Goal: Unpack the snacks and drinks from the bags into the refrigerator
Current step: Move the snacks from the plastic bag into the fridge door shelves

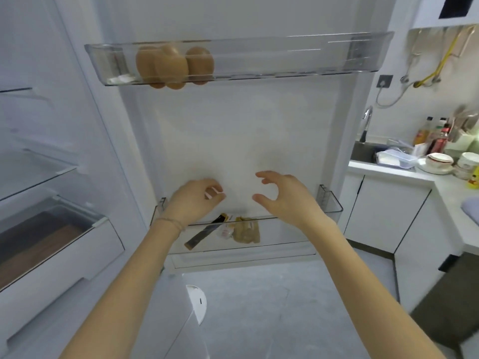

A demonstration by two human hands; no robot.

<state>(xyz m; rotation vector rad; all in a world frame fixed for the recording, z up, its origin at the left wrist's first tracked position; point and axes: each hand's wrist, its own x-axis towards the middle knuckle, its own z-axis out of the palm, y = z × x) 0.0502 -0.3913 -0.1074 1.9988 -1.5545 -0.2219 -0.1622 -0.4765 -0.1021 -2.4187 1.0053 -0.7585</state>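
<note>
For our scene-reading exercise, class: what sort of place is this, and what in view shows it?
Most likely a home kitchen: an open refrigerator with clear door bins; a sink with a faucet at right; a white counter crowded with bowls and sauce bottles.

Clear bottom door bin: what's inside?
A long black-and-gold packet, a small white pouch and tan wrapped snacks. The left hand and wrist cover the left end of the clear bin, so anything there is hidden.
</note>
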